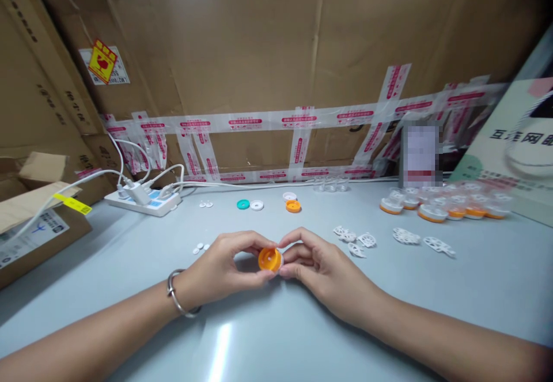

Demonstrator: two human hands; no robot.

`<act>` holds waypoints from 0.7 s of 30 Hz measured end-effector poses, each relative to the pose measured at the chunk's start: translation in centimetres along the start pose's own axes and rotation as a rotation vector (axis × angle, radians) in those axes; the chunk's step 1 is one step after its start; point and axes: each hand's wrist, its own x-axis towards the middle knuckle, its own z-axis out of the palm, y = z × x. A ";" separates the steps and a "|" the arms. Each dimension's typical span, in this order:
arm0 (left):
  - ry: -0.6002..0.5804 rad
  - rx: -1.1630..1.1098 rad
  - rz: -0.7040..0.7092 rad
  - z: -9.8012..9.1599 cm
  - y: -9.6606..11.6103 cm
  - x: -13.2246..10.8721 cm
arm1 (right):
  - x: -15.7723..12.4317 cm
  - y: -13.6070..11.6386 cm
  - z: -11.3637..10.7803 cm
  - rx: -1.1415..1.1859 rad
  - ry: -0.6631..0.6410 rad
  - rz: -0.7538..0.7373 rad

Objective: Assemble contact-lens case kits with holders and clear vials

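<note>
Above the middle of the table, my left hand grips an orange round plastic cup between thumb and fingers. The cup's hollow side faces me, with a small light spot in its centre. A white edge shows on its right side, where the thumb and fingertips of my right hand pinch it. Whether the white edge is a separate part, I cannot tell. Small white discs lie just behind my left hand. Beyond my right hand are white openwork pieces.
At the back lie a teal ring, a white ring and an orange ring. Several orange, white and clear round assemblies stand back right. A power strip with cables sits back left, before a large cardboard box.
</note>
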 end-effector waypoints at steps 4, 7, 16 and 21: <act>-0.017 0.186 0.017 0.0 -0.2 -0.1 | 0.8 -1.8 -3.2 -0.410 0.020 -0.090; -0.040 0.281 0.040 0.0 -0.5 -0.2 | 1.3 -3.5 -8.0 -0.801 0.086 0.039; -0.009 0.400 0.060 0.2 -1.1 -0.4 | 0.9 -1.8 -15.0 -0.833 -0.258 0.448; 0.162 0.459 0.197 0.0 -0.7 -0.5 | 1.2 -2.7 -13.9 -0.729 -0.214 0.377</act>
